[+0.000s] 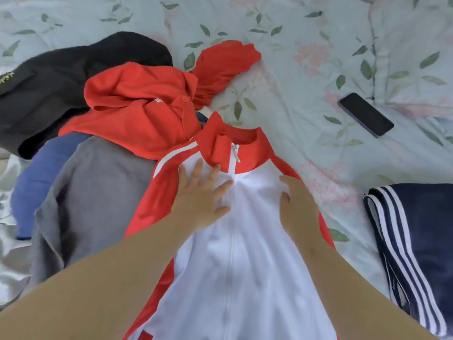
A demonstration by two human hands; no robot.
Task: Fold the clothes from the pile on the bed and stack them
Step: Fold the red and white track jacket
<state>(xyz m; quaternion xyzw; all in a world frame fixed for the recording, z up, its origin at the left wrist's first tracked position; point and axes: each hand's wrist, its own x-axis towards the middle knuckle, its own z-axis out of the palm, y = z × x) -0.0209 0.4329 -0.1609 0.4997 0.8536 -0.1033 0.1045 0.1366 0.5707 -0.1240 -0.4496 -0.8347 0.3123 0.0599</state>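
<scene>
A white and red zip jacket [235, 253] lies lengthwise on the bed in front of me, its red collar at the far end. My left hand [201, 195] rests flat on the jacket's chest just left of the zip, fingers spread. On the right side of the chest my right hand [297, 208] lies flat, near the red side seam. The pile sits to the left: a red polo shirt [137, 111], a grey garment [98, 192], a blue garment [36, 182] and a black garment [61, 77]. Folded navy trousers with white stripes [421, 246] lie at the right.
A black phone [366, 114] lies on the floral bedsheet [318, 69] to the far right. Crumpled pale fabric [9, 253] shows at the left edge. Open sheet stretches beyond the jacket's collar.
</scene>
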